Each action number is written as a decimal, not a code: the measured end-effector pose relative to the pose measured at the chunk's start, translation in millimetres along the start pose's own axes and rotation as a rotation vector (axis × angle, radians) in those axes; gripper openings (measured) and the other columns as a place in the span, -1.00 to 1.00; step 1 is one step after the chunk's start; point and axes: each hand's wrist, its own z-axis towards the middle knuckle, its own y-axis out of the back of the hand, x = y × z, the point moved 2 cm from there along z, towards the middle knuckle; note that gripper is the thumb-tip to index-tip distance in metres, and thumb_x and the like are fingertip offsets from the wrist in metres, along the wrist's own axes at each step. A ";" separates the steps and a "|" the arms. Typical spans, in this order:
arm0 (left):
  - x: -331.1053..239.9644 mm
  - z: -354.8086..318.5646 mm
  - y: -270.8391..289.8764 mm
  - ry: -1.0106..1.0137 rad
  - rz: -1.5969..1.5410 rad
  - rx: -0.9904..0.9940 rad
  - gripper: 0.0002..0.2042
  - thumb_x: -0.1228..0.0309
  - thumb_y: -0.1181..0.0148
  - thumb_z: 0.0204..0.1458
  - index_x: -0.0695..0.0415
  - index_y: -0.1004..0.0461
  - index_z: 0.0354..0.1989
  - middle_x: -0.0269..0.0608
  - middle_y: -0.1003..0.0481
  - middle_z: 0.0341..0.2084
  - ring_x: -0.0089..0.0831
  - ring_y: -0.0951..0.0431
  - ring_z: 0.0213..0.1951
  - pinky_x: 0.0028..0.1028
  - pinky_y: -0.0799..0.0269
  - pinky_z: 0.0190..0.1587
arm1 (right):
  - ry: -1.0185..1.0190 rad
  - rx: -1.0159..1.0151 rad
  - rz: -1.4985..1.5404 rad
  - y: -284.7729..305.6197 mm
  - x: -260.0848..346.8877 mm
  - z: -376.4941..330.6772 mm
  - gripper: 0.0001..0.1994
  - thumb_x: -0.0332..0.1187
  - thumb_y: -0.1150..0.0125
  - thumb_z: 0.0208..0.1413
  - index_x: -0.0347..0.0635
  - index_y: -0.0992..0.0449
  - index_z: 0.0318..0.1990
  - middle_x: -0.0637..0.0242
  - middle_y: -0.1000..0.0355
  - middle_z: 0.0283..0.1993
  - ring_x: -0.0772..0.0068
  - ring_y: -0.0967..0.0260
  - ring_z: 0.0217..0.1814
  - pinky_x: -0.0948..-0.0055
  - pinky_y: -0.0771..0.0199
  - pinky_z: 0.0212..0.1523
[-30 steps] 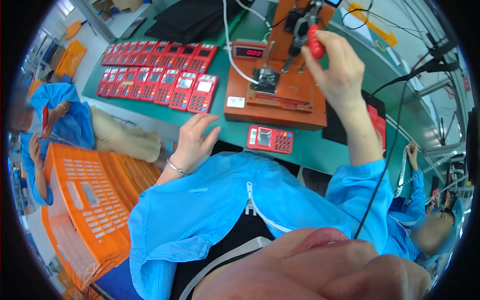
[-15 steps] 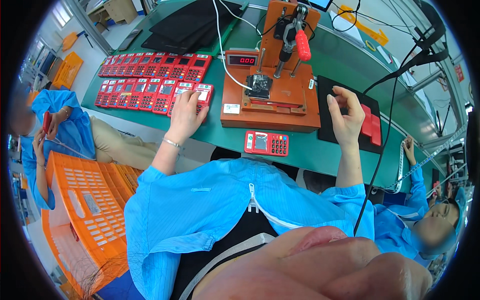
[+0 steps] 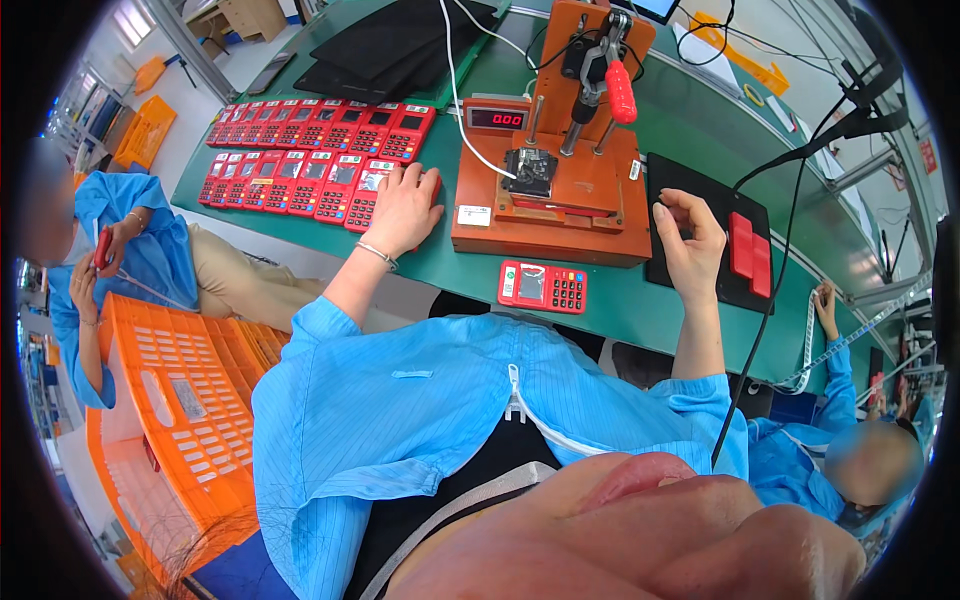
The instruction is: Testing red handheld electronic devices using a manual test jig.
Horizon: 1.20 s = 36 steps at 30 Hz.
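My left hand (image 3: 402,212) is over the right end of the front row of red card terminals (image 3: 333,190). Its fingers and thumb are round the end terminal, which they mostly cover; only a bit of red edge shows. My right hand (image 3: 692,240) is raised above the black mat, fingers loosely curled, thumb apart from them, holding nothing. Between the hands, a single red card terminal (image 3: 542,287) lies face up near the table's front edge. Behind it stands an orange press fixture (image 3: 560,235) with a red-handled toggle clamp (image 3: 620,92) and a small digital display (image 3: 497,118).
Two red plastic pieces (image 3: 750,255) lie on the black mat (image 3: 664,180) at right. Black sheets (image 3: 385,50) are stacked at the back. Cables hang at right. Orange crates (image 3: 185,400) stand at lower left. Co-workers (image 3: 135,235) sit left and right (image 3: 800,465).
My left hand has moved slightly right and closed over the end terminal, covering more of it. My right hand stays raised, almost unchanged. The whole view has shifted slightly.
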 end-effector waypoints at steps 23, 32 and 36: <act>0.7 -21.3 23.1 0.085 -0.353 -0.072 -0.51 0.38 -0.30 -0.04 0.22 -0.36 0.10 0.03 -0.33 0.09 -0.03 -0.34 0.10 -0.20 -0.32 0.13 | 0.736 -0.182 -0.166 -40.0 69.8 98.7 -0.68 -0.44 -0.48 -0.13 -0.22 -0.53 -0.18 0.30 -0.50 -0.28 0.44 -0.44 -0.45 0.54 -0.50 -0.46; 3.9 -26.3 32.5 0.097 -0.471 -0.169 -0.57 0.38 -0.28 -0.01 0.22 -0.41 0.06 0.00 -0.38 0.06 -0.06 -0.39 0.09 -0.23 -0.34 0.12 | 0.378 0.001 0.224 -11.9 87.1 162.5 -0.77 -0.39 -0.23 0.19 -0.36 -0.53 -0.08 0.35 -0.52 -0.23 0.66 -0.43 -0.21 0.68 -0.40 -0.15; 6.9 -37.2 34.0 0.119 -0.532 -0.182 -0.58 0.40 -0.29 -0.05 0.23 -0.43 0.03 0.02 -0.40 0.01 -0.05 -0.40 0.04 -0.22 -0.36 0.10 | 0.031 0.003 0.230 -14.3 120.1 196.2 -0.85 -0.33 -0.25 0.13 -0.23 -0.49 -0.33 0.49 -0.33 -0.57 0.68 -0.13 -0.65 0.67 -0.06 -0.62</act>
